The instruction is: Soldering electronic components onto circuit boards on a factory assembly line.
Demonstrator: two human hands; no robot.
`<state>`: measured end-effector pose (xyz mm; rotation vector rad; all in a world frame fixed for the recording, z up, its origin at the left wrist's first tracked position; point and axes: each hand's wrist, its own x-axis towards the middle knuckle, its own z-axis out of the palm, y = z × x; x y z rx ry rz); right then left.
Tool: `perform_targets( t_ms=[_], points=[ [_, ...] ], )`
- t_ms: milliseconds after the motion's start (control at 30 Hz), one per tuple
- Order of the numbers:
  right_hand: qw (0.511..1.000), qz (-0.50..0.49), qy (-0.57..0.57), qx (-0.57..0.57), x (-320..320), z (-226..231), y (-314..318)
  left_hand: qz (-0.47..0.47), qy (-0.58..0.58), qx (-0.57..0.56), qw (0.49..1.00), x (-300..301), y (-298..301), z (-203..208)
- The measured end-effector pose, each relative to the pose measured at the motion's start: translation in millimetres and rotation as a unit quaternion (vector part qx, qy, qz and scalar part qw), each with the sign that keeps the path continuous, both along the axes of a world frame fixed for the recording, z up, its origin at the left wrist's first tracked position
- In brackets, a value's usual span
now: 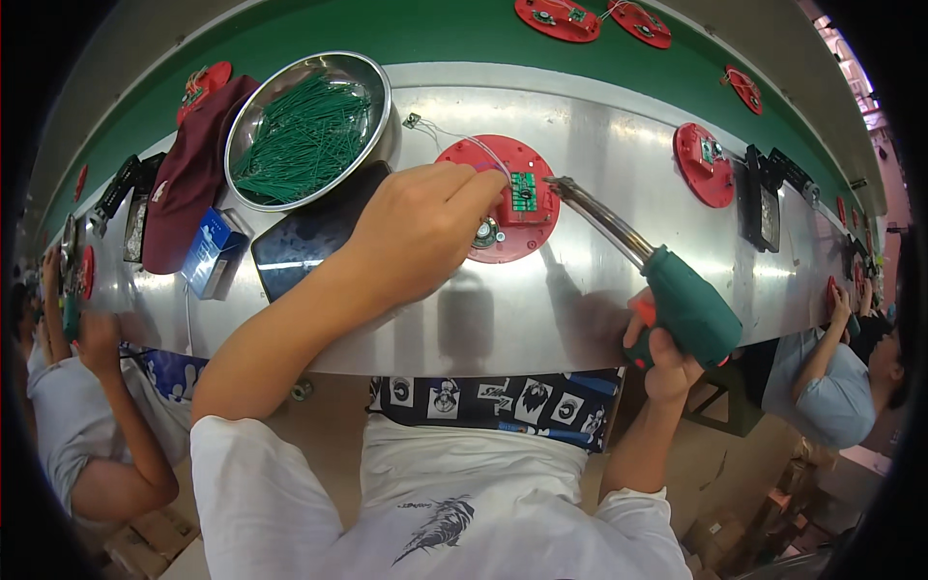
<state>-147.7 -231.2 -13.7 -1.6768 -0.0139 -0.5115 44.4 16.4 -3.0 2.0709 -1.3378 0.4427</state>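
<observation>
My left hand is closed in a pinch over a round red plastic disc. A thin pale wire runs into its fingertips beside the green circuit board. That board sits on a raised part of the disc, and a small round metal part shows below my fingers. The wire's other end reaches a tiny green board on the metal bench. My right hand is wrapped around the green handle of a soldering gun. Its tip is just right of the circuit board; whether they touch I cannot tell.
Left of the disc stands a steel bowl of green wires, near a dark flat panel, a blue box and a maroon cap. Another red disc and a black stand lie right. Co-workers sit on both sides. More discs lie on the green strip.
</observation>
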Motion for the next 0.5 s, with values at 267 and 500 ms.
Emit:
perform_targets(
  t_ms=[267,500],
  points=[
    [0.997,0.057,0.013,0.044,0.2,-0.5,-1.6,0.024,-0.014,-0.006,1.000,-5.0,2.3,-3.2],
    [0.997,0.061,0.025,0.036,2.3,0.0,-4.2,0.025,-0.002,-0.017,1.000,-4.2,2.5,-4.3]
  ],
)
